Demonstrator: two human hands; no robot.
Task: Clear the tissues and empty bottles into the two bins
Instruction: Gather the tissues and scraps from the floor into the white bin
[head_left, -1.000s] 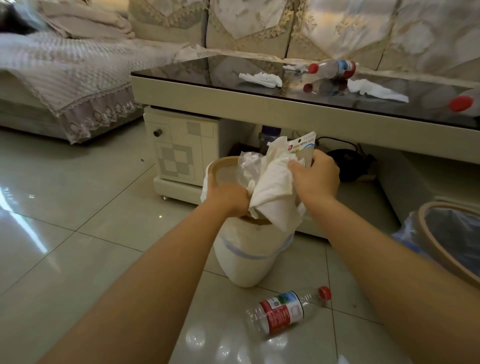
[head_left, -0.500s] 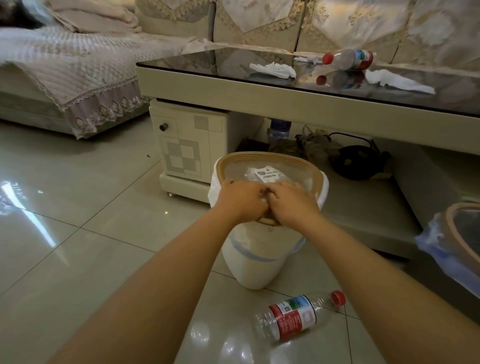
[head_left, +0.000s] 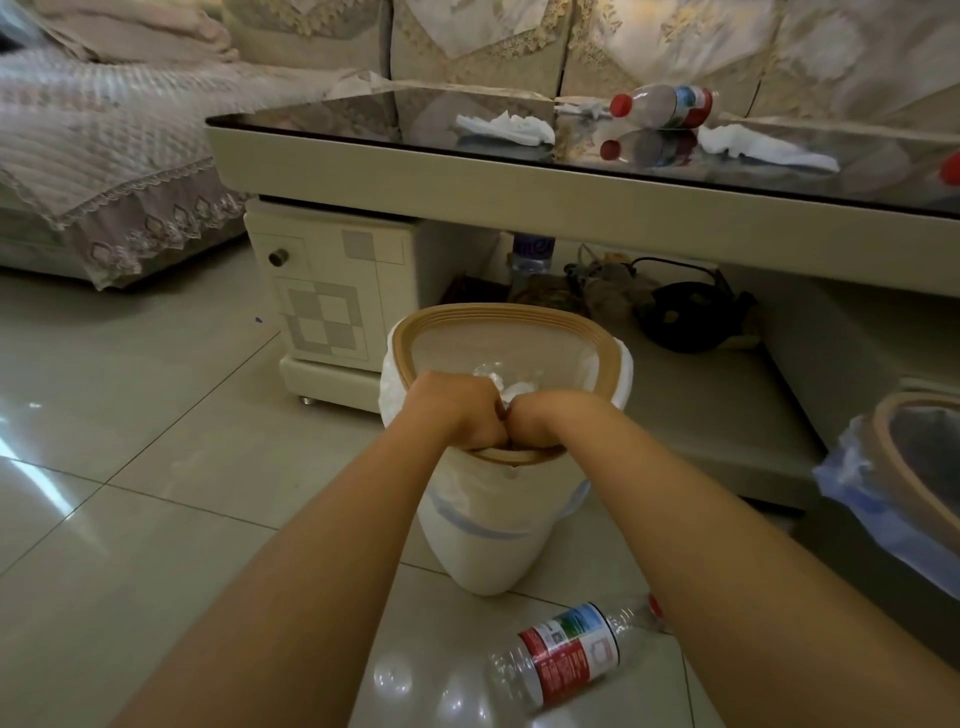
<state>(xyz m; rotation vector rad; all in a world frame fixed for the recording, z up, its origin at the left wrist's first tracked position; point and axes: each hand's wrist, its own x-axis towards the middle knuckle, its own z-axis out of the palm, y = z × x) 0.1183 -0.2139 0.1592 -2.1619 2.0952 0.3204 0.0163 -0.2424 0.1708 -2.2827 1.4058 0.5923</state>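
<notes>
Both my hands are fists side by side inside the white bin (head_left: 493, 313) with the tan rim, my left hand (head_left: 457, 410) touching my right hand (head_left: 535, 423). A white wad of tissues (head_left: 501, 385) shows just past the knuckles. My fingertips are hidden below the rim. One empty bottle (head_left: 569, 654) with a red label lies on the floor in front of this bin. On the glass table (head_left: 519, 200) lie a second bottle (head_left: 660, 106) and two tissues (head_left: 506, 127) (head_left: 763, 148).
A second bin (head_left: 891, 467) with a blue liner stands at the right edge. A red cap (head_left: 953, 169) shows at the table's far right. The table's low shelf (head_left: 701, 415) holds a bottle and dark clutter. A covered sofa (head_left: 104, 156) runs along the left and back.
My hands carried the tissue wad from above the rim down into the white bin and closed into fists side by side. The view moved closer to the bin.
</notes>
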